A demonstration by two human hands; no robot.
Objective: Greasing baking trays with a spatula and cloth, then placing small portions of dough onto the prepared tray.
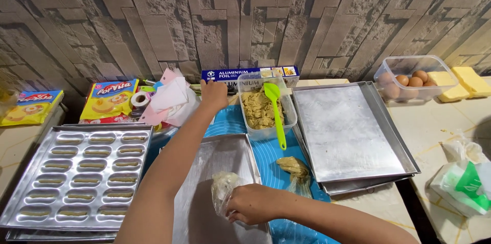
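My right hand (pixel 254 203) grips a clear plastic bag of pale dough (pixel 225 187) over a flat metal tray (pixel 215 165) at the front. My left hand (pixel 213 94) reaches far back, its fingers at a long blue box of foil (pixel 225 74) standing against the wall. Just right of that hand is a clear plastic tub (pixel 290 111) of yellowish dough, with a green spatula (pixel 276 113) resting in it. A second plastic bag with dough (pixel 294 168) lies on the blue mat (pixel 273 154).
A moulded metal pan (pixel 76 172) with several filled oblong cavities sits at left. Stacked empty metal trays (pixel 353 131) lie at right. A tub of eggs (pixel 411 78), butter blocks (pixel 468 83), yellow packets (pixel 108 100), tape (pixel 139 99) and papers (pixel 171 98) line the back.
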